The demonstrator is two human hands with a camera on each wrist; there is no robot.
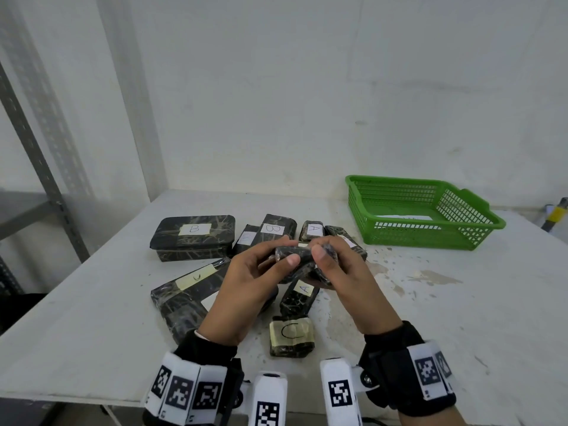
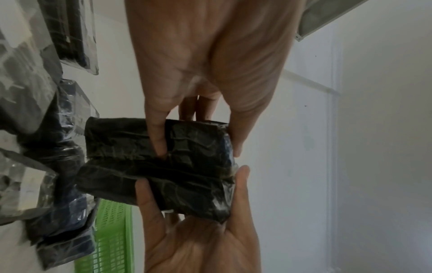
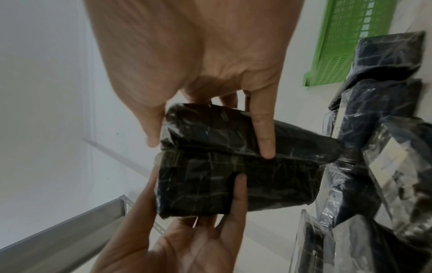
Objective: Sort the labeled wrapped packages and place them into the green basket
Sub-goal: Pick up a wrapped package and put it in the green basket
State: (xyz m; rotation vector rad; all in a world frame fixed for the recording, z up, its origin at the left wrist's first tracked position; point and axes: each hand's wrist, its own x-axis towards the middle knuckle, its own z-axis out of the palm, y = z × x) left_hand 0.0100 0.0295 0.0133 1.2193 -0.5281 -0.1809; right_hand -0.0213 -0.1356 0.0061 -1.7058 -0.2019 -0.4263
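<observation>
Each hand grips a small black wrapped package, and the two are pressed together above the pile. My left hand (image 1: pixel 287 250) (image 2: pixel 198 147) pinches one package (image 2: pixel 194 136) between thumb and fingers. My right hand (image 1: pixel 322 256) (image 3: pixel 209 147) pinches the other package (image 3: pixel 210 129) the same way. Their labels are hidden. Below them on the table lie a large B box (image 1: pixel 192 238), a B package (image 1: pixel 276 227), two A packages (image 1: pixel 312 230) (image 1: pixel 299 298), a long C package (image 1: pixel 187 290) and a small C package (image 1: pixel 292 336). The green basket (image 1: pixel 430 238) stands at the back right.
A white paper lies on the basket floor. The white table (image 1: pixel 430 318) is bare and stained to the right of the pile. A grey metal shelf (image 1: pixel 40 167) stands at the left, a wall runs behind, and a yellow-black object (image 1: pixel 556 213) sits at the far right.
</observation>
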